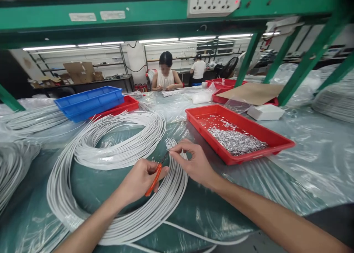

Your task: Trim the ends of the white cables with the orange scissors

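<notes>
My left hand (146, 179) is closed around orange-handled pliers (153, 180), whose dark jaws point up and to the right. At the jaw tips, the thumb and index finger of my right hand (193, 159) are pinched together; whatever sits between them is too small to make out. Both hands are over a large coil of white cable (163, 197) lying on the table. Its bunched cable ends (170, 143) show just beyond my right fingertips. Another loop of white cable (121, 155) lies behind my left hand.
To the right stands a red tray (276, 146) holding many small silvery metal pieces (238, 140). A white box (265, 112) is behind it. A blue tray (90, 100) rests over a red one at back left. Green posts (306, 57) rise at right. A person (166, 74) sits opposite.
</notes>
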Available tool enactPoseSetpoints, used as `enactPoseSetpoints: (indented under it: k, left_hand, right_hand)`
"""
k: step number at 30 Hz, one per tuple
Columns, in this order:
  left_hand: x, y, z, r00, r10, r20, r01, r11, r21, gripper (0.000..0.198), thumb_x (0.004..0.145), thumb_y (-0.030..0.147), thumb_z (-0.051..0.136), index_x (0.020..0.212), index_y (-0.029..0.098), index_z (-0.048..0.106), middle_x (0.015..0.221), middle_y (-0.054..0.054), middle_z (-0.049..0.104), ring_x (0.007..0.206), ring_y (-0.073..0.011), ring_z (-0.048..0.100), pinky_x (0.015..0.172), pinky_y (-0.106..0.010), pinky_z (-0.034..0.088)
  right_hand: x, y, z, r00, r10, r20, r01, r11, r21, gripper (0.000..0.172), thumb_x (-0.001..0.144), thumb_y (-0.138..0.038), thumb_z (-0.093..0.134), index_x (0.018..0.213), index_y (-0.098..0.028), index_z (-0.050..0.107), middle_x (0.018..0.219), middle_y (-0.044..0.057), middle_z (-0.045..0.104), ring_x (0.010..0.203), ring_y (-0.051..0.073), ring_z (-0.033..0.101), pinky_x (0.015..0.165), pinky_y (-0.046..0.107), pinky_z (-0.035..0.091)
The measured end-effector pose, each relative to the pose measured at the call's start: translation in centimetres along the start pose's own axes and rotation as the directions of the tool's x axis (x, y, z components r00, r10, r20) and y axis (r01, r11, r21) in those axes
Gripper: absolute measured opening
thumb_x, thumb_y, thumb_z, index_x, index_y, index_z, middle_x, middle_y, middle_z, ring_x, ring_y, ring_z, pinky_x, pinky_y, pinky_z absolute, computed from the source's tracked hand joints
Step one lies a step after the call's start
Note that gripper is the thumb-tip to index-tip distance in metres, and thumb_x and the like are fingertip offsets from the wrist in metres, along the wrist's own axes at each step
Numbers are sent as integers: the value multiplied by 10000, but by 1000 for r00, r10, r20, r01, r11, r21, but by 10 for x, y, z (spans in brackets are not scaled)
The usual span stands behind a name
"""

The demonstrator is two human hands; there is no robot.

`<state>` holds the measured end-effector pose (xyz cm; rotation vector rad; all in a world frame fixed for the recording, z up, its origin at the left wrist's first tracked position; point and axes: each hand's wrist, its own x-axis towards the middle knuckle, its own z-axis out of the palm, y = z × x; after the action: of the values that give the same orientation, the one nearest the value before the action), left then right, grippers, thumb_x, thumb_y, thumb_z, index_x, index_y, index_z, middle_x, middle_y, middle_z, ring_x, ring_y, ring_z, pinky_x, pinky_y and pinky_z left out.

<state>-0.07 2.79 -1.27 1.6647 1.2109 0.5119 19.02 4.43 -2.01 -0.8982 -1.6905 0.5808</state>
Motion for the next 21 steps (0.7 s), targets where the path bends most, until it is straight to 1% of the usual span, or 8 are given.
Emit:
enactPoseSetpoints:
  k: [2,6,9,12,14,16,19,21]
  left_hand:
    - [2,-1,0,1000,11,-8,-11,1000,16,466,858,489,594,548,159,481,450,27,495,387,-63,365,427,-207,265]
    - [4,-1,-2,990,126,-71,-124,992,31,415,839,424,642,577,147,480,510,36,456,480,-62,343,475,-208,244]
    - [4,-1,-3,983,146,-109,-145,989,18,395,833,400,654,585,143,484,521,39,427,498,-62,336,482,-208,241]
    - [4,0,-4,970,135,-201,-146,988,-44,355,832,415,647,636,137,547,533,33,454,486,-65,370,463,-199,269]
    - [5,1,-4,950,132,-282,-164,982,-96,317,814,431,661,728,130,615,565,23,506,481,-72,415,447,-192,302]
    - [5,2,-3,933,137,-334,-193,971,-143,309,782,428,694,808,123,657,596,12,553,485,-79,461,448,-191,347]
    - [5,3,-1,925,150,-348,-225,957,-185,290,738,385,747,821,114,684,609,6,579,508,-81,498,489,-191,403]
    - [5,2,0,926,161,-341,-236,953,-189,269,725,355,763,812,111,693,614,3,583,522,-80,499,501,-189,405]
  right_hand:
    - [1,-2,0,1000,-8,2,8,1000,17,170,851,-171,631,685,-189,661,680,7,674,696,161,550,745,331,426]
    - [2,-2,-1,1000,12,-5,-11,995,97,145,838,-192,646,694,-190,660,687,2,661,708,157,563,744,321,427]
    - [2,0,1,996,63,62,-76,971,226,152,850,-237,637,713,-180,668,684,4,658,673,145,558,678,296,425]
    - [0,1,4,987,99,123,-133,943,305,175,862,-275,627,734,-167,678,684,11,656,654,139,550,636,280,419]
    - [-2,1,6,987,96,127,-130,949,289,173,858,-270,635,731,-162,682,680,12,652,652,138,541,636,280,417]
    - [-4,0,6,990,68,127,-97,966,238,161,858,-241,636,723,-163,678,671,5,640,646,133,526,642,283,411]
    - [-7,-2,6,991,12,130,-33,987,159,147,867,-187,621,729,-166,668,674,-4,628,641,125,519,639,279,401]
    - [-8,-3,6,992,-15,126,1,993,115,147,868,-159,614,729,-165,661,673,-7,621,641,122,521,634,276,398]
